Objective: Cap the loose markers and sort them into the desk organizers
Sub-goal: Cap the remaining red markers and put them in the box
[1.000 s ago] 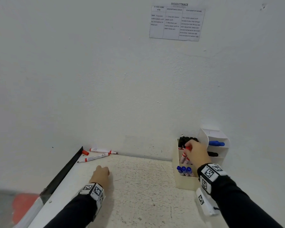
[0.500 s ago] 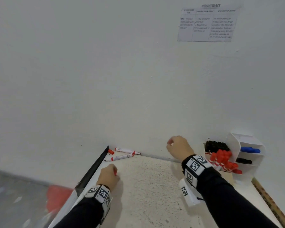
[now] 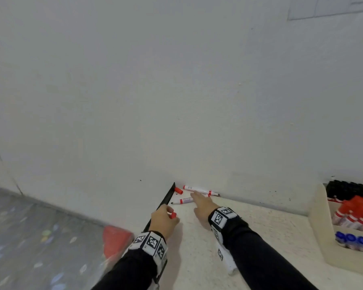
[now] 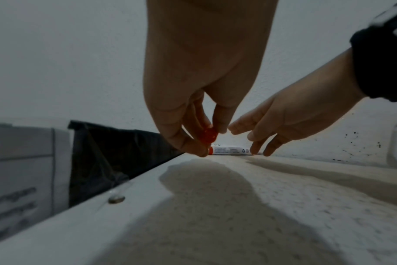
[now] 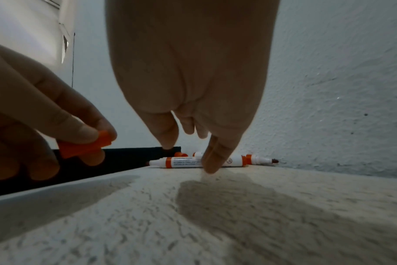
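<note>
Left hand [image 3: 162, 220] pinches small red plastic marker cap [image 3: 173, 215]. Right hand [image 3: 201, 204], fingers extended, reaches uncapped white red-banded marker [image 3: 181, 200] at its 11 o'clock.

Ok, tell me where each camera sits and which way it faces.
Head: looks forward and down at the desk corner; left hand pinches a red cap, right hand reaches the near uncapped marker.
Left wrist: low along the left hand toward the wall; both hands show.
Right wrist: low along the right hand at the markers; left hand intrudes.
Shared: cap, near marker, both hands.
</note>
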`<action>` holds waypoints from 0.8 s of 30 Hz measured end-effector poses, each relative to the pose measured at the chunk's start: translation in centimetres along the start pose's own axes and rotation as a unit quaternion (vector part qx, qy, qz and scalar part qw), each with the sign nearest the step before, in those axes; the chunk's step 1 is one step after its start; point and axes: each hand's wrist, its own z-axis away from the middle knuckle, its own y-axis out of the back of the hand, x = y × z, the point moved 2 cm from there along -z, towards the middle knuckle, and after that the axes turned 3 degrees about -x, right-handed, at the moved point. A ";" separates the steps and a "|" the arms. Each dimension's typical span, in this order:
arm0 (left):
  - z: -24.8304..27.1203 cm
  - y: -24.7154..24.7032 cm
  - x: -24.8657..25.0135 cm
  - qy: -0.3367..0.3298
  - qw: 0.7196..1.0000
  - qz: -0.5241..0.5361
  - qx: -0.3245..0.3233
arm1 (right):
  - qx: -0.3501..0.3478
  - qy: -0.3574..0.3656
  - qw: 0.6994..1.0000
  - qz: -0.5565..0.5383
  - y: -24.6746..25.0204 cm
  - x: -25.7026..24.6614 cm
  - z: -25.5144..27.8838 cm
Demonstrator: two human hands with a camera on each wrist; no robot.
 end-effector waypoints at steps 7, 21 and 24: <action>-0.9 -1.0 0.2 -0.012 0.999 -0.032 0.018 | -0.005 -0.013 1.000 0.005 -1.1 0.5 -1.4; -0.8 -2.1 0.2 -0.033 0.998 -0.038 0.027 | 0.070 -0.030 0.975 0.210 -1.2 3.6 -1.2; -0.5 -2.2 0.2 -0.026 0.999 -0.027 0.030 | 0.116 -0.012 0.980 0.159 -0.1 4.6 0.4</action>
